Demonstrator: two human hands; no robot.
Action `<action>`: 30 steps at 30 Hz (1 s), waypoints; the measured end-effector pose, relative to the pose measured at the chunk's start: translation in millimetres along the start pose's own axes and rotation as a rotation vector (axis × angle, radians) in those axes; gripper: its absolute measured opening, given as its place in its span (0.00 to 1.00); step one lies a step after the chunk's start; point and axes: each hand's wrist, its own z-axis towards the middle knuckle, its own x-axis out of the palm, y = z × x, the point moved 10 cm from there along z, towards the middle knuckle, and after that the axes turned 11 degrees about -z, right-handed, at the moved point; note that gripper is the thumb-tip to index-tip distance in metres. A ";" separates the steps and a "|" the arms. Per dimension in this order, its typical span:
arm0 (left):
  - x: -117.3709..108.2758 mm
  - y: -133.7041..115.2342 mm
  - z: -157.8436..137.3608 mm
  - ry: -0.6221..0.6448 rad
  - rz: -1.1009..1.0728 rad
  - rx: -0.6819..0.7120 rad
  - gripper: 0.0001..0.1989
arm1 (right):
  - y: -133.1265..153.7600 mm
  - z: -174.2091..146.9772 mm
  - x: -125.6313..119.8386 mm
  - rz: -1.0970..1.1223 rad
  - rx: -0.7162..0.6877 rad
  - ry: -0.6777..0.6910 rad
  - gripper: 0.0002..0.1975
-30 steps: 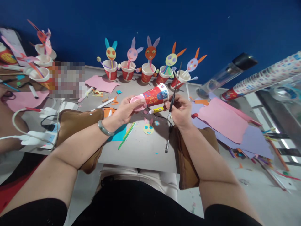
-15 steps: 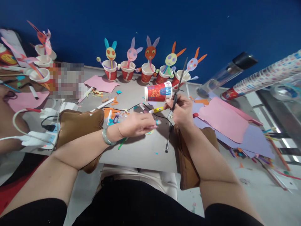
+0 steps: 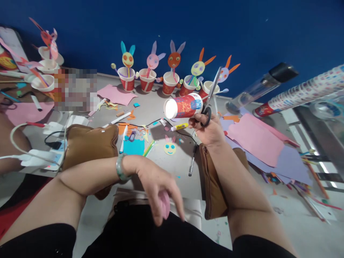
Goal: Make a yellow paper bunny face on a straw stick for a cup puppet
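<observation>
My left hand point(image 3: 158, 182) hangs low over the table's front edge and my lap. Between its thumb and fingers shows a small pink piece of paper point(image 3: 165, 205), partly hidden. My right hand point(image 3: 211, 130) is closed on scissors point(image 3: 215, 86), blades pointing up and away, and also holds a red paper cup point(image 3: 185, 106) tilted on its side, its bright white open end facing left. On the table between my hands lies a round yellow rabbit face point(image 3: 170, 148) with pink ears and blue eyes. A yellow marker point(image 3: 180, 127) lies just below the cup.
Several rabbit puppets in red cups point(image 3: 127, 80) line the blue wall. Blue paper point(image 3: 134, 146), scraps and a black pen point(image 3: 192, 164) lie nearby. Brown cushions point(image 3: 91, 145) flank the workspace; pink sheets point(image 3: 255, 138) and a long cup stack point(image 3: 298, 89) are at right, power strips at left.
My left hand has swung down from above the rabbit face toward my lap, uncovering the face and blue paper. In my right hand, the cup and scissors have turned slightly and shifted right.
</observation>
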 end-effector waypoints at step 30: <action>-152.2 -32.2 -61.4 -1.086 -0.325 0.715 0.37 | 18.9 -26.4 51.4 -0.162 -0.159 0.235 0.20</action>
